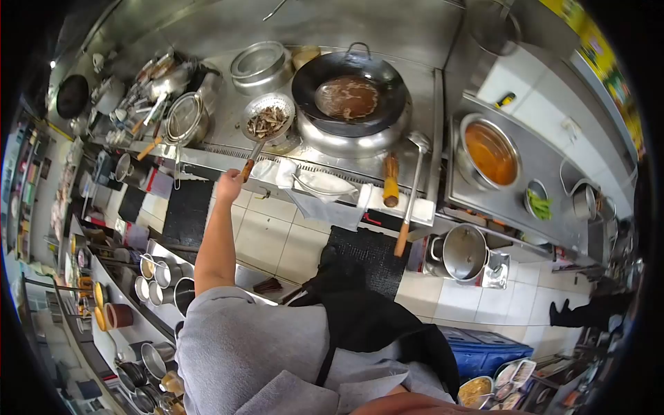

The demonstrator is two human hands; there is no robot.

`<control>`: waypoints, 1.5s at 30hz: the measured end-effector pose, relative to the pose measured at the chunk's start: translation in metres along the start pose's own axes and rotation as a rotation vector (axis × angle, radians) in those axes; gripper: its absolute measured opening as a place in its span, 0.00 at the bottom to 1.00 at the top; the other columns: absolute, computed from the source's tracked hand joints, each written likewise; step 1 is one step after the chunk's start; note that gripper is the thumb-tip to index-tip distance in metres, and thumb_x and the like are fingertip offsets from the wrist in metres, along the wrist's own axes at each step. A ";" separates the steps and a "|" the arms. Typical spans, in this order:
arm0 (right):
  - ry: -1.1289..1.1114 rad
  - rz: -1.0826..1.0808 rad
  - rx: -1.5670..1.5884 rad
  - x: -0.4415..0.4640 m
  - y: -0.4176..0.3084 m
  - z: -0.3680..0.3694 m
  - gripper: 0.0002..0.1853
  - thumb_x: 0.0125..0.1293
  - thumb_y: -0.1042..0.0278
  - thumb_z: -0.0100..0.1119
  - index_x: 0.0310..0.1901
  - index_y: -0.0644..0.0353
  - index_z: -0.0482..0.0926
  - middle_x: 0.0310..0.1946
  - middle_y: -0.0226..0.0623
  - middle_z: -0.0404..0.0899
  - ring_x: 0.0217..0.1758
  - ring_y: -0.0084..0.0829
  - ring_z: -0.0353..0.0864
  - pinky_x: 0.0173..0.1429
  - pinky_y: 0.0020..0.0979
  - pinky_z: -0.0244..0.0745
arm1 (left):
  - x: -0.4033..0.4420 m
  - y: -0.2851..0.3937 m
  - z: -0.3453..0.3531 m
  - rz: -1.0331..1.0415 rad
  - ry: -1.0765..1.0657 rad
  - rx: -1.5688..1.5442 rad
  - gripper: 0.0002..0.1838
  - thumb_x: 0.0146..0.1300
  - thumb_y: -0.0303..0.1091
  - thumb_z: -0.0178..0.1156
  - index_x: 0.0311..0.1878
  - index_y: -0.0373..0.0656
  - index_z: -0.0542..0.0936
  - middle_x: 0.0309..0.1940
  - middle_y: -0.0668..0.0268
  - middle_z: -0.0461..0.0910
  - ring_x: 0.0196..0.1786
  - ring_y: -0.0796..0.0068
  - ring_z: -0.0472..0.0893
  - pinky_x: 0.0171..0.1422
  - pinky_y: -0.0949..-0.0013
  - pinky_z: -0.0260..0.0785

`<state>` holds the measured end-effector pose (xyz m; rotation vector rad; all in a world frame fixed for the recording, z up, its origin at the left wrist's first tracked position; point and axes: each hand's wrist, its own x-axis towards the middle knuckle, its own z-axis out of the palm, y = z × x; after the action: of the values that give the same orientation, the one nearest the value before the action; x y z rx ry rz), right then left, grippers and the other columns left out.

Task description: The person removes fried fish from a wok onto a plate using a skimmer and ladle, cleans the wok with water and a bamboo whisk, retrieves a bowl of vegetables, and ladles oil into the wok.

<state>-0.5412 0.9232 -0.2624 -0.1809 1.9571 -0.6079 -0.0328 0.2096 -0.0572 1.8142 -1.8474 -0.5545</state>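
My left hand (229, 185) is closed on the wooden handle of a perforated strainer (270, 104). Brown strips of food (267, 122) lie in its bowl, over the steel stove top left of the wok. The black wok (391, 97) sits on a round steel ring and has brown, foamy liquid (347, 97) in it. My right hand does not show. A ladle (413, 187) with a wooden handle rests across the stove's front edge, beside a tool with a thick wooden handle (391, 181). White cloths (325, 183) lie along the front edge.
Stacked steel pots (259, 66) stand behind the strainer; ladles and sieves (185, 119) crowd the left. On the right are a bowl of orange liquid (490, 153) and a bowl of green vegetables (537, 200). A large pot (464, 253) stands below. Another person's dark shoe (561, 313) shows far right.
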 end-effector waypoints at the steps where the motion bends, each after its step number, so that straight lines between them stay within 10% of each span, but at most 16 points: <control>1: -0.012 -0.041 -0.051 0.005 -0.034 0.008 0.20 0.65 0.63 0.58 0.56 0.61 0.74 0.37 0.46 0.83 0.37 0.35 0.84 0.36 0.35 0.78 | 0.024 -0.017 0.003 -0.057 -0.003 0.038 0.20 0.61 0.38 0.65 0.55 0.41 0.82 0.49 0.54 0.85 0.52 0.55 0.84 0.58 0.61 0.74; 6: 0.046 -0.271 -0.196 0.034 -0.198 0.055 0.23 0.68 0.58 0.60 0.61 0.58 0.70 0.37 0.44 0.83 0.39 0.32 0.84 0.33 0.32 0.77 | 0.112 -0.074 0.067 -0.267 -0.244 -0.131 0.26 0.65 0.42 0.63 0.63 0.42 0.75 0.48 0.52 0.83 0.45 0.56 0.84 0.48 0.57 0.78; 9: 0.186 -0.212 -0.060 0.062 -0.297 0.084 0.27 0.69 0.58 0.61 0.65 0.53 0.65 0.39 0.40 0.80 0.41 0.31 0.82 0.29 0.32 0.74 | 0.108 -0.059 0.080 -0.643 -0.688 -1.071 0.14 0.68 0.42 0.61 0.52 0.51 0.73 0.32 0.63 0.78 0.25 0.73 0.75 0.26 0.67 0.70; 13: 0.071 -0.160 0.017 0.087 -0.388 0.116 0.29 0.69 0.54 0.61 0.65 0.51 0.59 0.49 0.40 0.75 0.44 0.34 0.81 0.32 0.36 0.78 | 0.101 -0.006 0.077 -0.691 -0.656 -1.304 0.07 0.70 0.41 0.59 0.43 0.54 0.71 0.25 0.69 0.71 0.20 0.79 0.67 0.21 0.74 0.60; 16: 0.013 -0.150 -0.005 0.091 -0.408 0.136 0.25 0.65 0.74 0.59 0.60 0.53 0.58 0.36 0.42 0.73 0.27 0.36 0.81 0.26 0.40 0.79 | 0.086 0.014 0.066 -0.684 -0.605 -1.319 0.07 0.72 0.41 0.56 0.42 0.53 0.69 0.25 0.68 0.71 0.20 0.77 0.68 0.20 0.74 0.59; 23: 0.282 -0.353 0.191 0.039 -0.448 0.138 0.08 0.58 0.80 0.47 0.37 0.58 0.65 0.18 0.32 0.66 0.10 0.26 0.67 0.13 0.32 0.68 | 0.108 -0.003 0.065 -0.716 -0.606 -1.342 0.09 0.71 0.38 0.57 0.42 0.50 0.67 0.23 0.65 0.72 0.19 0.72 0.71 0.21 0.67 0.64; 34: 0.040 -0.664 0.419 -0.041 -0.497 0.130 0.29 0.66 0.80 0.48 0.70 0.56 0.59 0.21 0.28 0.67 0.15 0.19 0.66 0.18 0.25 0.68 | 0.092 0.052 -0.030 -0.512 -0.515 -1.230 0.11 0.70 0.35 0.59 0.43 0.50 0.65 0.25 0.66 0.72 0.19 0.74 0.71 0.19 0.70 0.63; 41: -0.002 -0.625 0.446 -0.065 -0.523 0.134 0.25 0.64 0.81 0.50 0.64 0.58 0.64 0.24 0.29 0.68 0.14 0.20 0.65 0.17 0.24 0.64 | 0.092 0.058 -0.006 -0.652 -0.603 -1.322 0.06 0.65 0.30 0.57 0.40 0.46 0.69 0.24 0.64 0.72 0.20 0.73 0.71 0.22 0.70 0.65; 45: -0.140 -0.673 0.522 -0.067 -0.520 0.121 0.24 0.64 0.81 0.53 0.62 0.58 0.66 0.27 0.30 0.70 0.17 0.22 0.70 0.20 0.24 0.67 | 0.079 0.097 -0.054 -0.401 -0.518 -1.092 0.08 0.66 0.31 0.59 0.41 0.47 0.68 0.26 0.66 0.71 0.20 0.75 0.71 0.21 0.72 0.64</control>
<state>-0.4758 0.4606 0.0054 -0.5433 1.5169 -1.4745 -0.0785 0.1370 0.0488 1.2720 -0.9790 -1.8660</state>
